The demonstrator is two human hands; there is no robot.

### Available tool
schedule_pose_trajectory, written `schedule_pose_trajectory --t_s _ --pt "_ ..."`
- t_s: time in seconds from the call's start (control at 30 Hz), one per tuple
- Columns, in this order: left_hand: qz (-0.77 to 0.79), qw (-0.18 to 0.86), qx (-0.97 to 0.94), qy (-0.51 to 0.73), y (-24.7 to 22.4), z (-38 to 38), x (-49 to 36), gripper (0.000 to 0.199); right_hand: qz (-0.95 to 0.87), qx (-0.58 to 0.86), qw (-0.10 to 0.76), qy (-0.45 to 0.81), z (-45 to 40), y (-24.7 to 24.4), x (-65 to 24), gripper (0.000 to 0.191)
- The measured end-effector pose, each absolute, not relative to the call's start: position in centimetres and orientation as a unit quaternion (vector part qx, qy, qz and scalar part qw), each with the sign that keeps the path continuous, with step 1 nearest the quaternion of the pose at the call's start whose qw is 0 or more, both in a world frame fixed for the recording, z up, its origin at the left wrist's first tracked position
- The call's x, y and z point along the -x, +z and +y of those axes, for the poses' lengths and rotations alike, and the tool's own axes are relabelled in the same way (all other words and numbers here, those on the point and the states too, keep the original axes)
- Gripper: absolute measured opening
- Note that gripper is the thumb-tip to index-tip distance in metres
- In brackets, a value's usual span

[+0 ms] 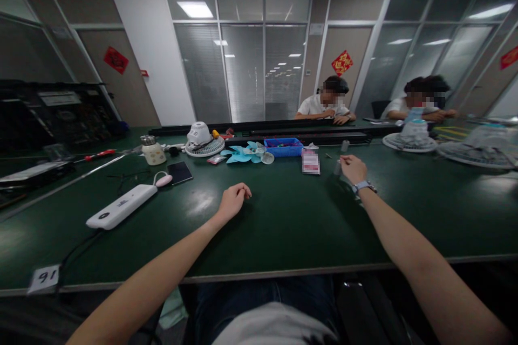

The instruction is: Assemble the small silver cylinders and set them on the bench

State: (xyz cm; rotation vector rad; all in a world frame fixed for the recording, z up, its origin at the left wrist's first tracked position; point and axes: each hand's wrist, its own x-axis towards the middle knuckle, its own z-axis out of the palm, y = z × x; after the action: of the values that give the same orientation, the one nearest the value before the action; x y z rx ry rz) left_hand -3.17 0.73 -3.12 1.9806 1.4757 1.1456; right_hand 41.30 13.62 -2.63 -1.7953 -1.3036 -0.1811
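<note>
My left hand (233, 200) rests on the green table with its fingers curled in, and nothing shows in them. Further right, my right hand (354, 169), with a watch on the wrist, has its fingertips pinched at a small grey cylinder (337, 167). Part of that cylinder is hard to make out. A similar grey cylinder (345, 145) stands just behind. To the left of my right hand is a white and pink packet (311, 161). Beyond it sits a blue tray (283, 148) with small parts inside. Light-blue fan blades (243, 153) lie left of the tray.
A white fan head with grille (204, 143) lies at the back left, near a cream bottle (154, 152). A power strip (121, 206) and a dark phone (180, 172) are at left. More fan parts (413, 139) lie at right. Two people sit across the table.
</note>
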Motion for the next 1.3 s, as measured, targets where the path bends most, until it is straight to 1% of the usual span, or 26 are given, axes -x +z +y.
schedule_pose_trajectory --t_s 0.63,0.87,1.03,1.2,1.3 --pt "0.522 0.213 -0.723 0.399 -3.2 0.6 3.1 0.028 -0.539 0.711 0.444 -0.08 12.9 -2.8 -41.2 0.03" --pt "0.517 0.208 -0.726 0.404 -3.3 0.7 3.0 0.028 -0.539 0.698 0.468 -0.061 13.2 -4.0 -41.7 0.045" --pt "0.521 0.209 -0.725 0.398 -3.2 0.6 2.9 0.028 -0.534 0.694 0.482 -0.014 13.5 -4.7 -41.8 0.05" --pt "0.515 0.21 -0.729 0.4 -3.1 0.4 3.0 0.028 -0.515 0.706 0.485 0.003 13.2 -4.3 -41.8 0.044" --pt "0.519 0.214 -0.724 0.401 -3.0 0.4 3.0 0.029 -0.513 0.706 0.489 0.001 12.7 -3.3 -40.2 0.042"
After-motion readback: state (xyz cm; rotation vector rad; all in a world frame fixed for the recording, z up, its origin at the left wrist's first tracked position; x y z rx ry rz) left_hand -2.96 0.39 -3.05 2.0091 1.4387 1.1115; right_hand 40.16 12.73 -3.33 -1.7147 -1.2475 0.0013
